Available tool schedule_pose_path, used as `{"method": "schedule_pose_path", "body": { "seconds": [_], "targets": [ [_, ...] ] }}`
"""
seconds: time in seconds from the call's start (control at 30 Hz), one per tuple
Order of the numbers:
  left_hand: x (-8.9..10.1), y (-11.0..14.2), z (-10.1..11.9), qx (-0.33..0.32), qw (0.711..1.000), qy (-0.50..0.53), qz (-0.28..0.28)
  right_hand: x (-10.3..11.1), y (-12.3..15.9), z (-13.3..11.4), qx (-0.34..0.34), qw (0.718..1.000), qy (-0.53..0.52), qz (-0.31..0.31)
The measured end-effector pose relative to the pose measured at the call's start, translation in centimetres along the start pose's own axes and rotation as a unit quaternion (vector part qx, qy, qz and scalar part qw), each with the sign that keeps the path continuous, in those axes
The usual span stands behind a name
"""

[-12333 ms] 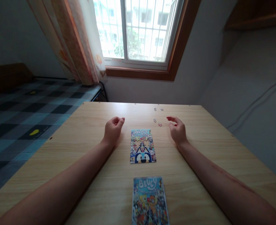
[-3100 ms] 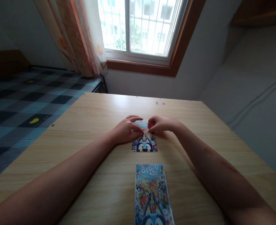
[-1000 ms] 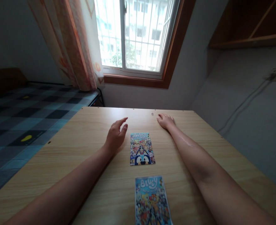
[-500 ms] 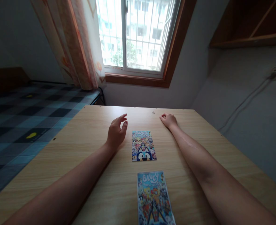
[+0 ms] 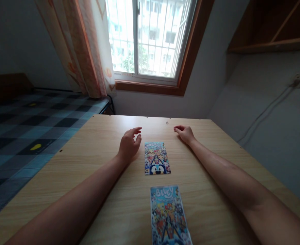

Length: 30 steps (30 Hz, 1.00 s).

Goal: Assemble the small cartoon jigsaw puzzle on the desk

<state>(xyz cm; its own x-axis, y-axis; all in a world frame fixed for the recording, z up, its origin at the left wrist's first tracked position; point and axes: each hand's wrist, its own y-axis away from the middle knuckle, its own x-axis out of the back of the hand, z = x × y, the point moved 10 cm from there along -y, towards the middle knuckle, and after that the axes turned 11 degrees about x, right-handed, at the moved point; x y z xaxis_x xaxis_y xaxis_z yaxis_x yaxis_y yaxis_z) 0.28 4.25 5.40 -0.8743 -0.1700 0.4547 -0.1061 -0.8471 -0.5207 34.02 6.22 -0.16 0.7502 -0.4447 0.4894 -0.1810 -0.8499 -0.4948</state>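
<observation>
A flat picture card (image 5: 157, 156) with a cartoon dog's face and many small figures lies on the wooden table (image 5: 109, 211) in front of me. Nearer to me is a matching "Bluey" box (image 5: 168, 214), cut off by the bottom edge of the view. To the left of the card, my left hand (image 5: 130, 143) hovers or rests low with fingers apart and nothing in them. My right hand (image 5: 185, 134) is beyond the card's right side, its thumb and fingertips brought together. Anything pinched there is too small to make out.
Tiny dark bits (image 5: 167, 123) sit by the table's far edge. A bed with a checked cover (image 5: 50, 132) stands on the left, below a curtain (image 5: 81, 51). A barred window (image 5: 155, 41) is ahead. On the right wall are a shelf (image 5: 272, 47) and a cable (image 5: 267, 112).
My left hand has shifted slightly right, toward the card. My right hand has turned a little, its fingers stretched further left, and the right forearm has swung outward. Card and box stay put.
</observation>
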Motion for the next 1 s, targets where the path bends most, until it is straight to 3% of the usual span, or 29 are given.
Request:
{"method": "schedule_pose_path", "body": {
  "seconds": [0.13,0.23,0.3,0.5,0.7,1.0],
  "targets": [
    [-0.2,0.0,0.2,-0.005,1.0,-0.005,-0.006,-0.1,3.6,-1.1,-0.029,0.99,-0.136,0.021],
    [-0.3,0.0,0.3,-0.011,1.0,-0.013,-0.015,-1.5,6.9,-2.0,-0.106,0.925,-0.364,0.005],
    [-0.3,0.0,0.5,-0.014,1.0,-0.018,-0.019,-2.1,8.5,-3.3,-0.129,0.9,-0.417,-0.02],
    [-0.1,0.1,0.5,-0.012,0.999,-0.029,-0.02,-3.1,9.7,-5.7,-0.137,0.895,-0.414,-0.091],
    [-0.2,-0.1,0.3,-0.001,0.999,-0.033,-0.026,-3.9,9.9,-6.9,-0.092,0.913,-0.365,-0.16],
    [-0.3,-0.3,0.1,0.01,0.999,-0.024,-0.033,-4.3,9.8,-7.1,-0.066,0.921,-0.341,-0.176]
  ]
}}
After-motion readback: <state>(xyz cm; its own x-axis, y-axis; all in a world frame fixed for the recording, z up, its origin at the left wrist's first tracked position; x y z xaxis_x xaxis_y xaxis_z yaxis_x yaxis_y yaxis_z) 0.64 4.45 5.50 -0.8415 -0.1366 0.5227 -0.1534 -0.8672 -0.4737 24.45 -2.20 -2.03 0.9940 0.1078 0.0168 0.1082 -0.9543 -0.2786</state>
